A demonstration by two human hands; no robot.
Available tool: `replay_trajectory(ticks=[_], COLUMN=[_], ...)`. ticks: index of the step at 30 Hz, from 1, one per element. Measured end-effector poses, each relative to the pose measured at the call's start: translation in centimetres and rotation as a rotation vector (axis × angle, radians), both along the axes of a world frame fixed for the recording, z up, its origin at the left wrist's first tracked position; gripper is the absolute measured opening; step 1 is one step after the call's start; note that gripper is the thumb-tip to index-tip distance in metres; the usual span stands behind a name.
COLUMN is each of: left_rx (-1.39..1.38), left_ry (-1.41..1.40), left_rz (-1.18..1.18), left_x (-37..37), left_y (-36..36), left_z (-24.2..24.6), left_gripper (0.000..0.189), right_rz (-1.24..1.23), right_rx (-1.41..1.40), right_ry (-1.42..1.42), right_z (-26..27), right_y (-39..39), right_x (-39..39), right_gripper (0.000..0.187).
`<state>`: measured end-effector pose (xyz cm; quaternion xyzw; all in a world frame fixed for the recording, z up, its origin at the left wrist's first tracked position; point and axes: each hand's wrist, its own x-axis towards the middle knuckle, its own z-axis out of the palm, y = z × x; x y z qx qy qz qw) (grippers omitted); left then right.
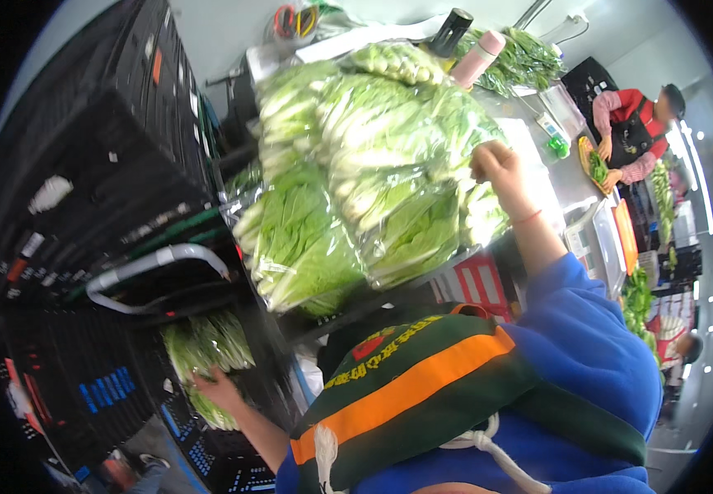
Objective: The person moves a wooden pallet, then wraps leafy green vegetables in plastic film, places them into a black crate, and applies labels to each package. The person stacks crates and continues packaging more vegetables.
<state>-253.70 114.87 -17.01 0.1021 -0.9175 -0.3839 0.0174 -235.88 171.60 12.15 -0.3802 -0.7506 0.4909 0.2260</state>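
Observation:
My left hand (217,390) reaches down at the lower left, its fingers spread against bagged leafy greens (208,346) in a dark crate. Blur hides whether it grips the bag. On the right, my right hand (499,165) is curled, with nothing visible in its fingers. It hovers over or touches the edge of a pile of clear bags of green leafy vegetables (387,142); the gap cannot be judged. Nearer to me lie a bag of leafy greens with pale stems (300,241) and another leafy bag (415,231).
Stacked black plastic crates (115,123) rise at the left, near a grey curved handle (146,265). Behind the pile stand a pink bottle (478,58) and a dark cylindrical container (450,32). A co-worker (631,133) handles greens over a yellow basket (586,162) at the right.

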Motion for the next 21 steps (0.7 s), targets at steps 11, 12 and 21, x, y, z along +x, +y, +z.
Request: replay_trajectory(ticks=[11, 12, 21], left_rx=[0.025, 0.021, 0.33], left_ry=[0.017, 0.024, -0.015], left_rz=[-0.619, -0.601, -0.634], left_x=[5.3, 5.7, 5.1], left_y=[20.1, 20.6, 29.4], left_z=[17.2, 17.6, 20.7], left_gripper=[0.05, 0.049, 0.04], right_rz=[-0.103, -0.019, 0.077], right_rx=[0.223, 0.447, 0.736], right_ry=[-0.241, -0.223, 0.112], right_z=[-1.2, -0.7, -2.7], right_y=[24.2, 24.1, 16.0], right_x=[-12.2, -12.7, 0.1], right_gripper=[0.058, 0.056, 0.042])
